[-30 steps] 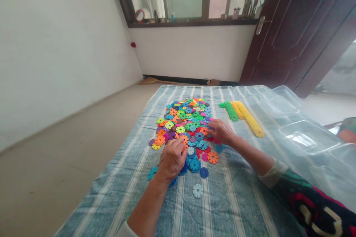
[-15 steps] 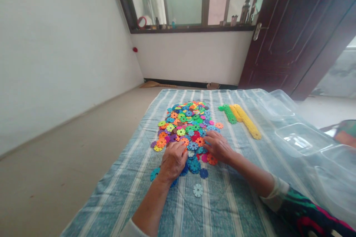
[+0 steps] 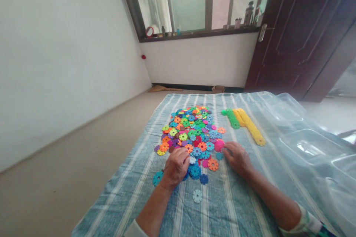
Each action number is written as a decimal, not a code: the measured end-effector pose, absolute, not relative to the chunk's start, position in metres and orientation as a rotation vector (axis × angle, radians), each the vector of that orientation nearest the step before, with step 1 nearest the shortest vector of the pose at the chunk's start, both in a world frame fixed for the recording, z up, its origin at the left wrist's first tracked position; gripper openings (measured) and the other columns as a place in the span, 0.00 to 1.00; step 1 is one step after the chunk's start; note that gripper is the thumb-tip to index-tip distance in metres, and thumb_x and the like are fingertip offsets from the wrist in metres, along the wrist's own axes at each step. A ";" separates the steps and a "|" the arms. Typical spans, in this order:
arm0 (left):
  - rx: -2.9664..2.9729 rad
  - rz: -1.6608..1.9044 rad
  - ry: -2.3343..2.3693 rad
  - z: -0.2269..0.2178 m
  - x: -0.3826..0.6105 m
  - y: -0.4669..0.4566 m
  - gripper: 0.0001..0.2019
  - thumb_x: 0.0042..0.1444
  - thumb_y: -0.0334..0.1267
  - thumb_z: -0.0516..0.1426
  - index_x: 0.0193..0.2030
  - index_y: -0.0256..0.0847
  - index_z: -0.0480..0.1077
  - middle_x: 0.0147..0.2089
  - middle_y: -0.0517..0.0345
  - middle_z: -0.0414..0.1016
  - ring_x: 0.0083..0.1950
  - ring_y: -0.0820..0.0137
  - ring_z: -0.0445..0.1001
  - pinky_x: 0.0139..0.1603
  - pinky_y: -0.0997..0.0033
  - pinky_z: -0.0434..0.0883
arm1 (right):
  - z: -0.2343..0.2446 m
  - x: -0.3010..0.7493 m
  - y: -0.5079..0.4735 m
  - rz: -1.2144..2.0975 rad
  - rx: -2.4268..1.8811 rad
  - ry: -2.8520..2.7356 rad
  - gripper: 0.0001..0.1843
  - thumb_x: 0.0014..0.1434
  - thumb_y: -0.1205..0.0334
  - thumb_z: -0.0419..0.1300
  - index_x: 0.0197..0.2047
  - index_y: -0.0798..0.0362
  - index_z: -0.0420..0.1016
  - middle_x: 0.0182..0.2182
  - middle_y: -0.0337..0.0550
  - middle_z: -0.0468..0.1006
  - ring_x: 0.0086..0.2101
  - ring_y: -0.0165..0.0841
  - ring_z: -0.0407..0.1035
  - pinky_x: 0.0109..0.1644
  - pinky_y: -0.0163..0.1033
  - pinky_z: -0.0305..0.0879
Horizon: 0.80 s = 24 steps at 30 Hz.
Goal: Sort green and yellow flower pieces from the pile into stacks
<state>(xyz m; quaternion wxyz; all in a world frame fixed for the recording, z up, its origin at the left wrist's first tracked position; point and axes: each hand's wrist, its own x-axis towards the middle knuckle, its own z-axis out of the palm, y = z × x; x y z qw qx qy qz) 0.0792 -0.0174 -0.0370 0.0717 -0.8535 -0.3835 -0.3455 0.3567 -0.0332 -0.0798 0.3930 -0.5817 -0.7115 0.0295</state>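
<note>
Right now, the person's 2 bare hands sit at the near edge of a heap of multicoloured plastic snowflake discs (image 3: 189, 133), which lies in the middle of a blue-and-white striped cloth (image 3: 239, 207). The left hand (image 3: 175, 168) rests palm down on the discs, its fingers curled over them; whether it grips one cannot be told from this view. The right hand (image 3: 237, 159) lies palm down on the cloth with its fingers loosely curled, just beside a small blue disc (image 3: 219, 156) and near a pink disc (image 3: 218, 145). Nothing shows in it, but its underside is hidden, so I cannot tell if it holds anything.

A few discs lie apart from the heap: a teal disc (image 3: 157, 178) left of the left hand, a dark blue disc (image 3: 204, 179) just below the heap, and a pale blue disc (image 3: 197, 196) alone between the forearms. Farther right, a green strip of joined discs (image 3: 231, 118) lies beside a yellow strip of joined discs (image 3: 251, 127). A clear plastic storage tub (image 3: 311, 144) sits beyond them, at the cloth's right side.
</note>
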 end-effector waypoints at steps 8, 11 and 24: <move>-2.563 -1.039 -1.195 -0.033 0.085 -0.017 0.09 0.59 0.31 0.52 0.41 0.40 0.74 0.45 0.50 0.79 0.48 0.66 0.76 0.51 0.62 0.75 | -0.077 0.357 -0.036 0.179 -1.486 -1.829 0.13 0.63 0.58 0.52 0.38 0.49 0.78 0.42 0.46 0.78 0.45 0.38 0.70 0.52 0.45 0.64; -2.468 -0.891 -1.402 -0.024 0.079 0.001 0.09 0.58 0.36 0.55 0.44 0.40 0.74 0.50 0.47 0.77 0.53 0.62 0.74 0.55 0.57 0.73 | -0.076 0.357 -0.036 0.191 -1.479 -1.830 0.13 0.63 0.58 0.53 0.38 0.50 0.78 0.42 0.46 0.78 0.45 0.38 0.70 0.52 0.45 0.64; -2.573 -0.392 -1.709 -0.021 0.092 -0.015 0.19 0.58 0.47 0.58 0.53 0.42 0.69 0.61 0.44 0.70 0.61 0.55 0.67 0.62 0.42 0.62 | -0.080 0.359 -0.037 0.103 -1.437 -1.849 0.11 0.63 0.57 0.54 0.37 0.48 0.78 0.41 0.45 0.79 0.43 0.39 0.71 0.49 0.46 0.67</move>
